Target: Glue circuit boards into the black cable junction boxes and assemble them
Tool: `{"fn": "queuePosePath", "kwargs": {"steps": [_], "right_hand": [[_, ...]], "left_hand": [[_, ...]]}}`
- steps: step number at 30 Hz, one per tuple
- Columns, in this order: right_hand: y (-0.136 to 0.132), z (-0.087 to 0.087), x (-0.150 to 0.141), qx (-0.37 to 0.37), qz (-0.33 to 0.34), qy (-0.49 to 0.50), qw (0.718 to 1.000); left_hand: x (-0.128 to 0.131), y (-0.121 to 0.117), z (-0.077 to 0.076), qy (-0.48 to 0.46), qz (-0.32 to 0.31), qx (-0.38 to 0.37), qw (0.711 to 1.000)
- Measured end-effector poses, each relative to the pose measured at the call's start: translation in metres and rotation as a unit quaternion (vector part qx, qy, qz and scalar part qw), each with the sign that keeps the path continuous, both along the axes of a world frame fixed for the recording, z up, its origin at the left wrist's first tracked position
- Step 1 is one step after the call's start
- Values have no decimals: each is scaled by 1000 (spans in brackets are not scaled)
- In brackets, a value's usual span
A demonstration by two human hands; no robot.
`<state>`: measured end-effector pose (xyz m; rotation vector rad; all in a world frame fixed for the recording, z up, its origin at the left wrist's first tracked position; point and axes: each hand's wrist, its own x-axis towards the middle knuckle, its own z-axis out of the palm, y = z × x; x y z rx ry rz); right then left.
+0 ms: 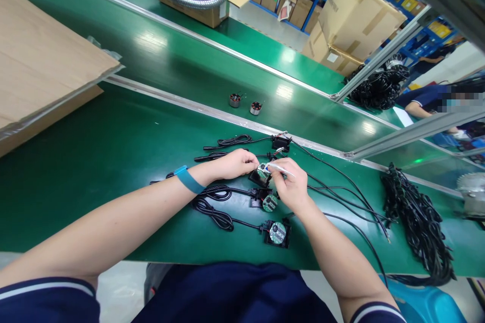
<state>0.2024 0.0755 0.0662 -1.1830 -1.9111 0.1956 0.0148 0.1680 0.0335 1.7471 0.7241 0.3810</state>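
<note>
On the green bench, a round green circuit board [261, 169] sits on a black housing between my hands. My left hand [239, 163], with a teal band at its wrist, pinches at the board's left edge; whatever lies between its fingertips is too small to name. My right hand [292, 181] grips a slim white tool with a blue part near its tip [281, 167], held slantwise against the board. Nearer me, a second circuit board [270, 203] and a third circuit board [278, 233] rest on black housings with coiled black cables [214, 214]. Behind stands another black housing [281, 143].
Two copper-wound motor stators [255, 107] stand beyond the metal rail. A heap of black cables [417, 222] lies at the right. Cardboard [49, 55] covers the left side, and a metal conduit [185, 0] hangs overhead. Another person [428, 103] sits at the far right.
</note>
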Motion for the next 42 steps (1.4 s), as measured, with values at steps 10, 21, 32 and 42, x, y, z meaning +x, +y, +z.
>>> {"fn": "queuePosePath", "kwargs": {"steps": [10, 21, 32, 42], "right_hand": [[-4, -4, 5, -9, 7, -6, 1000], [-25, -3, 13, -21, -70, 82, 994], [-106, -17, 29, -149, -166, 325, 919], [-100, -18, 17, -11, -112, 50, 992]], "left_hand": [[0, -1, 2, -1, 1, -57, 998], [3, 2, -8, 26, 32, -13, 999], [-8, -17, -15, 113, 67, 232, 964], [-20, -69, -6, 146, 114, 399, 898]]}}
